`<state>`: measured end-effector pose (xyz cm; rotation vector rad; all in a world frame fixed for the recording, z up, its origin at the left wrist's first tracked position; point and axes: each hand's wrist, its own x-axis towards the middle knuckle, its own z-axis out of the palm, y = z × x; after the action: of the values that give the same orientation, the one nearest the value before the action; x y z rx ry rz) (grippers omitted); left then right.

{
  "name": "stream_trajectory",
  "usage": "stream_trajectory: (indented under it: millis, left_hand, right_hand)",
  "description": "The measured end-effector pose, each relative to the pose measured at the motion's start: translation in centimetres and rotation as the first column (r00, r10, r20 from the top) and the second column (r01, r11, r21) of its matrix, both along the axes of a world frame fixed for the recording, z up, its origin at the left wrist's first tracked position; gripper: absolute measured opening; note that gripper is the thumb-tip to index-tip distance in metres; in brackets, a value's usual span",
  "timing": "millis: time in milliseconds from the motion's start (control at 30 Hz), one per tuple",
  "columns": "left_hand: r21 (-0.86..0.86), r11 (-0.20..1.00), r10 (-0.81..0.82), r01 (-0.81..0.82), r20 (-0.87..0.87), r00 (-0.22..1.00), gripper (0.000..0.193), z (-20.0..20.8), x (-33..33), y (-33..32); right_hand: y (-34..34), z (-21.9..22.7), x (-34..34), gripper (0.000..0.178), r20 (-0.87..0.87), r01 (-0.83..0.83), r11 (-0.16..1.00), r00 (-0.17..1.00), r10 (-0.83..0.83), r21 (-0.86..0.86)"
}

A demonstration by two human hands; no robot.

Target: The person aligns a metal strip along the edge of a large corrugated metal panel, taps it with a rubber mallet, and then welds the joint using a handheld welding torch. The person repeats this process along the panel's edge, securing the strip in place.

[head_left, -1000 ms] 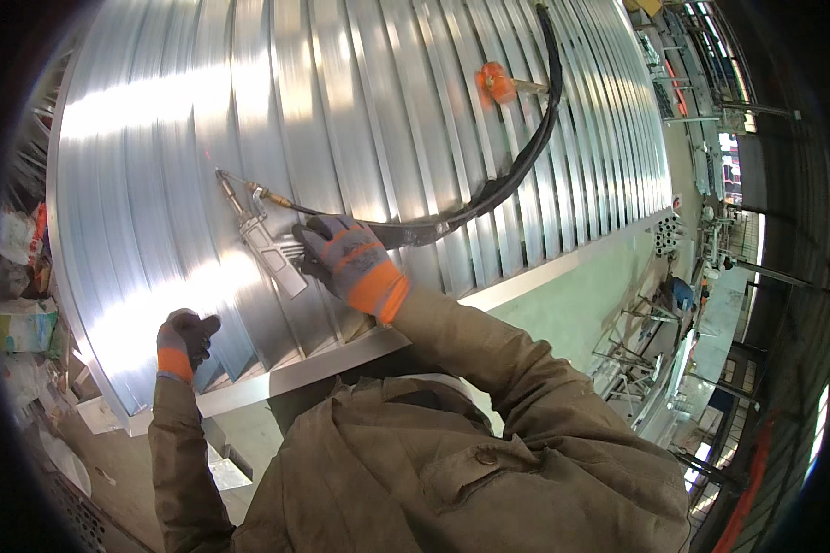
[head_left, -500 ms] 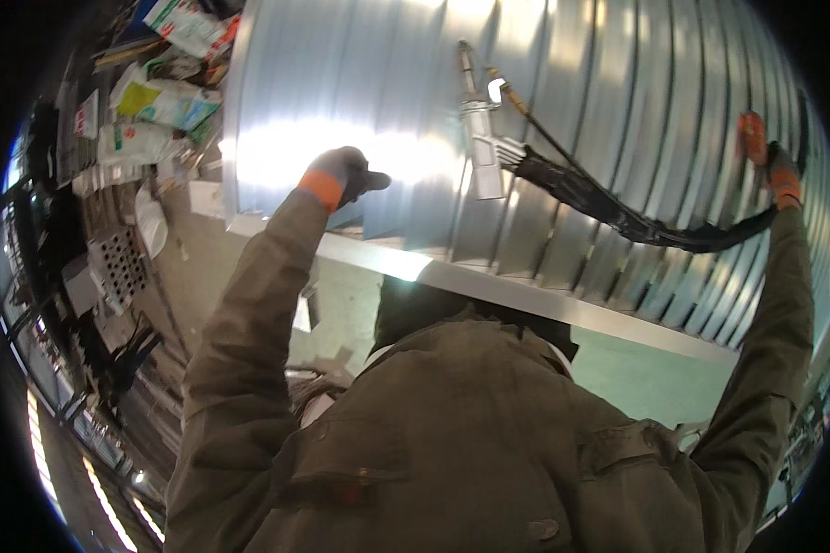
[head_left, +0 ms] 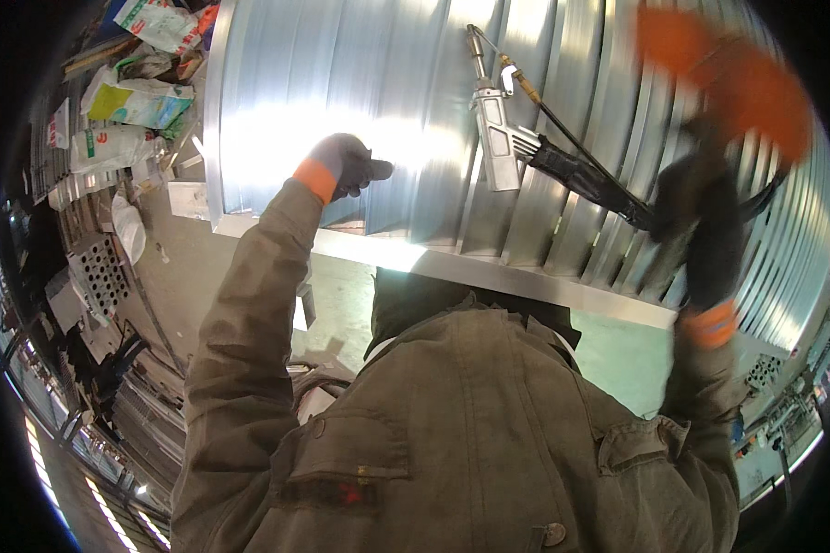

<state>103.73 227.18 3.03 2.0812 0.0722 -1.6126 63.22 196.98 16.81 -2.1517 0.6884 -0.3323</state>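
Note:
My left hand (head_left: pixel 337 168), in a dark glove with an orange cuff, rests over the near left part of a ribbed silver metal panel (head_left: pixel 406 83). Its fingers are curled, one dark tip points right, and whatever they may hold is hidden. Smeared by motion, my right hand (head_left: pixel 705 221) is raised over the panel's right side. A large orange object (head_left: pixel 733 78) is in its grip, too blurred to tell its kind. Between the hands lies a silver welding gun (head_left: pixel 495 138), nozzle pointing away, with a black-sheathed cable (head_left: pixel 586 180) running right behind my right hand.
A flat pale edge bar (head_left: pixel 489 278) runs along the panel's near side, close to my body. Printed plastic bags (head_left: pixel 138 97) lie in a heap at the far left. Below them are a white bag (head_left: pixel 129 229) and a perforated metal block (head_left: pixel 100 276) on the floor.
My right hand has come from the far right edge inward and closer, lifting the orange object, which now looks much larger. The left hand stays nearly in place. The view has shifted slightly.

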Motion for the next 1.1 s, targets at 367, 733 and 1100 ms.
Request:
stream_trajectory:
  millis: [367,733,1100]
  left_hand:
    - [0.142,0.815,-0.578,0.561,0.136,0.805,0.049,-0.7,0.0,-0.9]
    - [0.137,0.786,-0.619,0.603,0.168,0.767,0.056,-0.7,-0.2,-0.4]
    - [0.165,0.741,-0.671,0.651,0.140,0.728,0.053,-0.6,0.4,-0.9]
  right_hand:
    - [18.1,0.3,3.9,0.051,-0.328,-0.131,0.956,0.920,0.216,0.261]
    - [20.2,0.2,4.4,0.055,-0.430,0.035,0.878,0.881,0.198,0.477]
    - [20.2,0.1,4.1,0.060,-0.402,-0.068,0.900,0.878,0.259,0.431]
